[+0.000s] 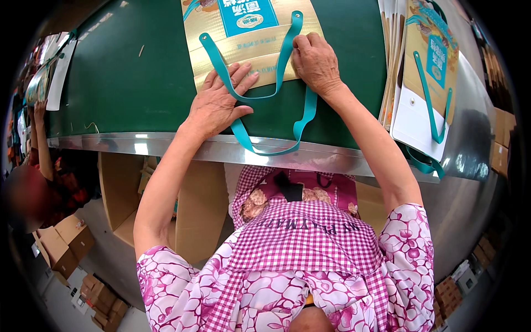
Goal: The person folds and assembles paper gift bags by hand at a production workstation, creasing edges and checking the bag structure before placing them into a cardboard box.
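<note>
A flat gold paper bag (243,47) with a teal panel lies on the green tabletop in front of me. Its front ribbon handle (285,55), teal and riveted at two points, droops in a loop over the bag's near edge. A second teal ribbon handle (301,124) hangs from beneath the bag onto the metal table edge. My left hand (215,105) is open, fingers spread flat on the bag's near left part, with the front ribbon passing over it. With bent fingers, my right hand (317,62) grips the bag's right edge beside the ribbon; its fingertips are partly hidden.
At the right stands a stack of similar bags (409,94) with teal handles. A metal strip (166,146) edges the green table (127,72). An open cardboard box (202,210) sits below. Another person's arm (43,135) reaches toward bags at the far left.
</note>
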Tool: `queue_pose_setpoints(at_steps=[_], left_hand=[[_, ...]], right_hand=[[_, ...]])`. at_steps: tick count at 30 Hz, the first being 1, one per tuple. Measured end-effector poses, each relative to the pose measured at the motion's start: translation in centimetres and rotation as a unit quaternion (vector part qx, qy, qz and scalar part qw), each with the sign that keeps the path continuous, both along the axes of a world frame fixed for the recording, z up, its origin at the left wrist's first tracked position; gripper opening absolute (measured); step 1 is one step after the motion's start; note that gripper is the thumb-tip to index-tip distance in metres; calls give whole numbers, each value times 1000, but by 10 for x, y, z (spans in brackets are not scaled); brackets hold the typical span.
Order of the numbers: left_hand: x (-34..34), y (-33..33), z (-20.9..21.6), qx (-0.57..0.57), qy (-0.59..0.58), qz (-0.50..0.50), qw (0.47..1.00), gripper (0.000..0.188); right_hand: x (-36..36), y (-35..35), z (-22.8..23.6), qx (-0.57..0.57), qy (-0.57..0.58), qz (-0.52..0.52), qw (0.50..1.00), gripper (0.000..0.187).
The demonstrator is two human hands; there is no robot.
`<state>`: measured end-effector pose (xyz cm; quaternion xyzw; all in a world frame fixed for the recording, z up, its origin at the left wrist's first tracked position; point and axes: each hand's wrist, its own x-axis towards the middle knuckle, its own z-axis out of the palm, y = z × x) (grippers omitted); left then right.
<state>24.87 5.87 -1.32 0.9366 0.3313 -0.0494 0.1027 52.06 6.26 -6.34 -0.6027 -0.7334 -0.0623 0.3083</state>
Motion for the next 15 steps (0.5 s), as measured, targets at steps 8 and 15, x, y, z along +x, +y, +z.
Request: queue_pose_setpoints(at_steps=[8, 15], left_hand=[[-17, -12, 1, 9, -21, 29, 999, 78], [5, -26, -4, 29, -19, 71, 997, 84]], right_hand=[[-2, 0, 4, -6, -8, -8, 1000, 12], [8, -2, 4, -36, -7, 26, 999, 9]])
